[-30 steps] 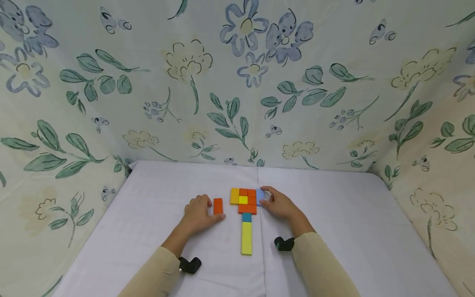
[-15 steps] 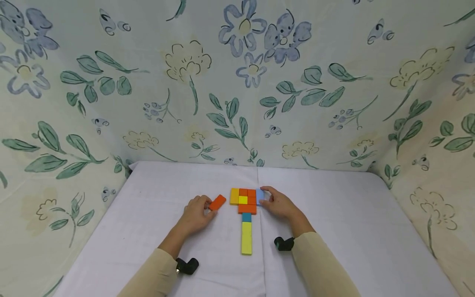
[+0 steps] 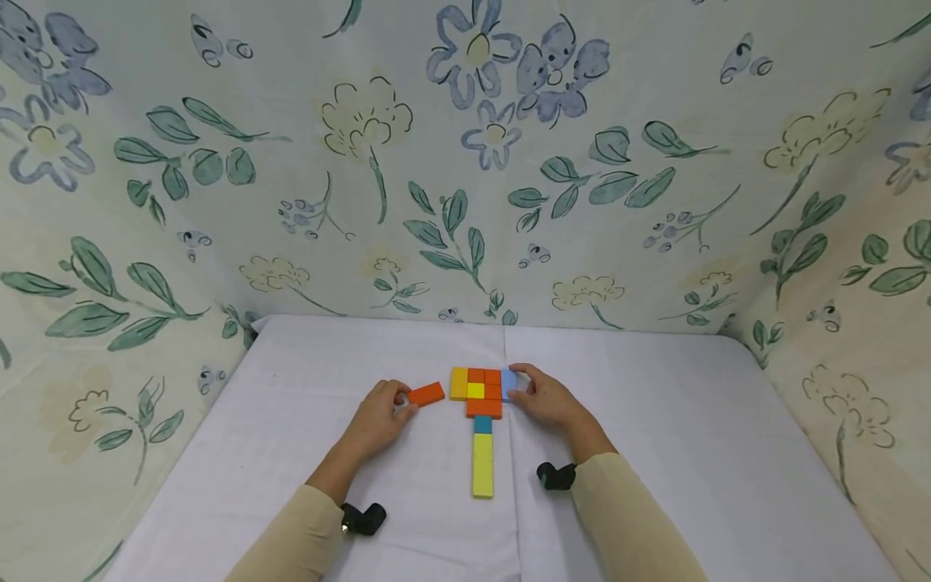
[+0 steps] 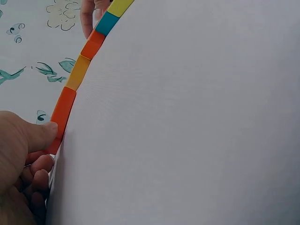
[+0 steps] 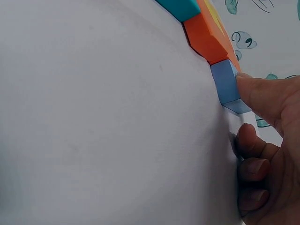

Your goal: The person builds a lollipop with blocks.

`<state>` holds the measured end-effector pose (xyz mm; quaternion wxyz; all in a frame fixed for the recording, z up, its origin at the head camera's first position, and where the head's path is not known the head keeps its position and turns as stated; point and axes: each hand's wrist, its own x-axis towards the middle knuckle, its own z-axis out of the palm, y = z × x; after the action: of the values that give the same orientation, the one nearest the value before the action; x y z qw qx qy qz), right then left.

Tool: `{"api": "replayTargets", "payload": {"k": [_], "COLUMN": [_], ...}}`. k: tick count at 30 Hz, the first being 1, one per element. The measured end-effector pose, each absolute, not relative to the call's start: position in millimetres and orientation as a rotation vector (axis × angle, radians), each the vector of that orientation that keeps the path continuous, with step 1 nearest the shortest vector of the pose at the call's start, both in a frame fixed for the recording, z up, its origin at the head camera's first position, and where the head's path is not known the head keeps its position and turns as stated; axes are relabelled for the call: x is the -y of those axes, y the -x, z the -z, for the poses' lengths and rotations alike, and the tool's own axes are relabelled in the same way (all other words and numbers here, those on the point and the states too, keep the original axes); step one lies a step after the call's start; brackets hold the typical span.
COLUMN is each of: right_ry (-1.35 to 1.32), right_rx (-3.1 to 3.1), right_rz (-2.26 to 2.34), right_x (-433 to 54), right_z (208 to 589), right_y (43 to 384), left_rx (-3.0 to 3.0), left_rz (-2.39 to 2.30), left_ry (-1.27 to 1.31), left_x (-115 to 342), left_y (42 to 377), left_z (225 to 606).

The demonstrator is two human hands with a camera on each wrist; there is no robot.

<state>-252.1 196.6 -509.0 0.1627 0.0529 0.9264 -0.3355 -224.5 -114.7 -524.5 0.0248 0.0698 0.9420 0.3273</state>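
My left hand (image 3: 376,416) pinches the left end of a loose orange rectangular block (image 3: 426,394), thumb against its near side in the left wrist view. This block lies slantwise, a small gap left of the yellow-orange block (image 3: 458,384). On the other side, my right hand (image 3: 550,399) holds the light blue block (image 3: 508,385) between thumb and fingers, flush with the group's right edge. Between them sit several small orange blocks (image 3: 483,409) around a bright yellow square block (image 3: 475,391). Below these, a teal block (image 3: 483,424) meets a long yellow block (image 3: 483,466).
A white cloth (image 3: 640,453) covers the table, with a crease running near the blocks. Flower-patterned fabric (image 3: 465,210) rises behind and at both sides. A black wrist camera (image 3: 364,519) sits at the left sleeve, another black camera (image 3: 556,476) at the right.
The loose orange block has turned from upright to nearly sideways, with its free end now nearer the group. My left hand has shifted slightly left. My right hand stays on the light blue block.
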Motion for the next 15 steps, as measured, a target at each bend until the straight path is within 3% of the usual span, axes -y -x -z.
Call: {"api": "replayTargets", "payload": {"k": [15], "right_ry": [-0.153], "right_rx": [-2.638], "right_rz": [0.965], "right_x": [-198.3], "right_z": [512.1], "right_y": [253.5], "left_rx": [-2.928], "left_rz": [-1.125], "left_ry": [-0.246], "left_x": [117.0], "left_y": [227.6], "left_z": [526.4]}}
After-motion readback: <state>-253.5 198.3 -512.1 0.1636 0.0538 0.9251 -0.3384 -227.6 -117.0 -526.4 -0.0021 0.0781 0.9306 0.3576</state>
